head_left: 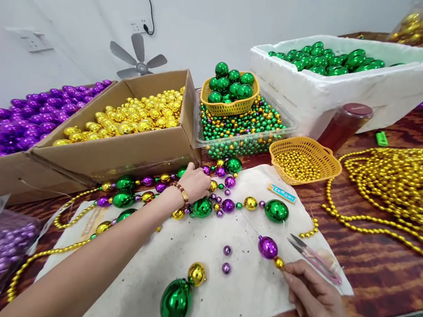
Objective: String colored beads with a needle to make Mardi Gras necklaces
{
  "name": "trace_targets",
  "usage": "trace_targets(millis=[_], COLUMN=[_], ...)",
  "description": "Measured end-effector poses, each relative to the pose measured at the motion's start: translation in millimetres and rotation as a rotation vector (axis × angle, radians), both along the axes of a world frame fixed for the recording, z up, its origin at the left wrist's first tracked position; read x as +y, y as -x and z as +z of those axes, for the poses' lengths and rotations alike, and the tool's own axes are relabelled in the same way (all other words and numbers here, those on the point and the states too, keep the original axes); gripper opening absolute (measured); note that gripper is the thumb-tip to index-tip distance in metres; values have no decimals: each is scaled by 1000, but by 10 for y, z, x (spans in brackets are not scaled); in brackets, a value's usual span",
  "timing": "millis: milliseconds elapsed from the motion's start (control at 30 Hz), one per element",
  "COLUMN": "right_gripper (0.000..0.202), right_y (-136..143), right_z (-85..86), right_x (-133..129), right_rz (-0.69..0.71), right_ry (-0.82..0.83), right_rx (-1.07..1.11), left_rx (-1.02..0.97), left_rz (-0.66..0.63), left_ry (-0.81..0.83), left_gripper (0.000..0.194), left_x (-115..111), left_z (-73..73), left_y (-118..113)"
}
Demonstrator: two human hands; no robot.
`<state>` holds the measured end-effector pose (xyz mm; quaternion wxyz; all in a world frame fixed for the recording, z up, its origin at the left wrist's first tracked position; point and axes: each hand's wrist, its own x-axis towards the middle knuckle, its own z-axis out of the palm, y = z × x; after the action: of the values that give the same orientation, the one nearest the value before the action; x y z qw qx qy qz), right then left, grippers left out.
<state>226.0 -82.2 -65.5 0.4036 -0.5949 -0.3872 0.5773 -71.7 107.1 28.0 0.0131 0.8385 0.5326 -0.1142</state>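
Observation:
My right hand (pixel 312 293) pinches a small gold bead (pixel 278 262) at the lower right. Beside that bead is a big purple bead (pixel 268 247), with a thin needle or wire running up and left from it. My left hand (pixel 195 183) reaches over the beaded strand (pixel 156 188) near the cardboard box; its fingertips are partly hidden, so what they hold cannot be made out. A large green bead (pixel 175 302) and a gold bead (pixel 197 274) lie together on the white cloth (pixel 246 301). Two small purple beads (pixel 226 259) lie between my hands.
Scissors (pixel 314 258) lie by my right hand. Behind stand a box of gold balls (pixel 122 152), a clear tub of small beads (pixel 243 139), a yellow basket (pixel 304 160) and a white foam box (pixel 337 93). Gold bead chains (pixel 396 186) are heaped at right.

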Motion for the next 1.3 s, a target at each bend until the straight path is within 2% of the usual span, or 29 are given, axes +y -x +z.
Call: trace_targets(millis=[467, 533, 667, 767, 833, 900, 967, 1033, 1067, 1133, 1167, 1300], right_gripper=[33, 33, 29, 27, 25, 24, 23, 22, 21, 18, 17, 15], right_y=[-1, 4, 36, 48, 43, 41, 72, 162, 231, 403, 495, 748], right_z=[-1, 3, 49, 98, 118, 121, 117, 114, 113, 108, 103, 87], right_x=[12, 12, 18, 35, 54, 72, 74, 48, 24, -31, -55, -93], right_rz=[3, 2, -22, 8, 37, 46, 42, 20, 1, -38, -58, -84], right_ry=[-25, -31, -72, -120, -155, -196, -239, -266, -275, -298, -319, -373], right_rx=[23, 16, -8, -16, -15, -25, -78, -159, -196, -232, -241, -242], left_rx=[-171, -215, -357, -634, -946, -1153, -1095, -915, -828, -739, -725, -601], left_rz=[72, 82, 95, 155, 264, 382, 421, 333, 253, 110, 82, 148], left_ry=[152, 156, 161, 266, 413, 448, 228, -53, -119, -115, -87, 22], left_gripper=[17, 15, 14, 25, 24, 20, 16, 15, 16, 16, 16, 16], left_x=[55, 61, -14, -189, -350, -528, -724, -941, -1053, -1260, -1343, -1504], left_z=[-61, 5, 265, 378, 336, 218, 82, -17, -43, -50, -40, -29], left_y=[-4, 30, 94, 101, 71, 5, -99, -229, -290, -374, -385, -242])
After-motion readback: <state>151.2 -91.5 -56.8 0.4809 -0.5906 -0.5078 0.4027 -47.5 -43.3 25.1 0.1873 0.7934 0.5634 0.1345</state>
